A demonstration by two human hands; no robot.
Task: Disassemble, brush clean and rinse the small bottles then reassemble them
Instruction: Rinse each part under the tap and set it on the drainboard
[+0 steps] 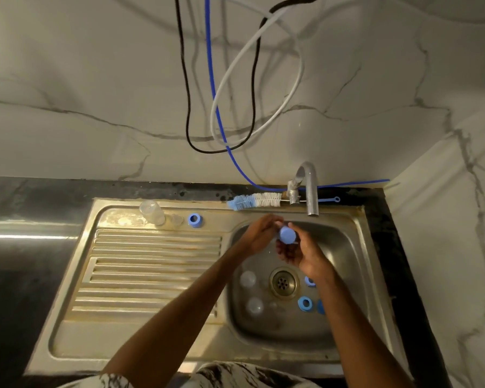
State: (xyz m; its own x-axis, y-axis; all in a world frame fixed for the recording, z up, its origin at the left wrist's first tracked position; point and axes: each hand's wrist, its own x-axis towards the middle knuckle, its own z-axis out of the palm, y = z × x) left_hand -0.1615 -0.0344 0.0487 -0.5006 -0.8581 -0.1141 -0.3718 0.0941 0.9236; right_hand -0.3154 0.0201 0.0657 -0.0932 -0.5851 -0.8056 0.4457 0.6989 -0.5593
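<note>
Over the sink (345, 247), left hand (259, 236) and right hand (305, 254) both pinch one round pale-blue cap (287, 234).

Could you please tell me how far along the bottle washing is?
Taking apart looks mostly done: a clear bottle and a blue ring sit apart on the sink rim, with more rings and clear parts loose in the basin. The left hand and right hand hold a blue cap. The brush lies idle; nothing looks reassembled yet.
</note>
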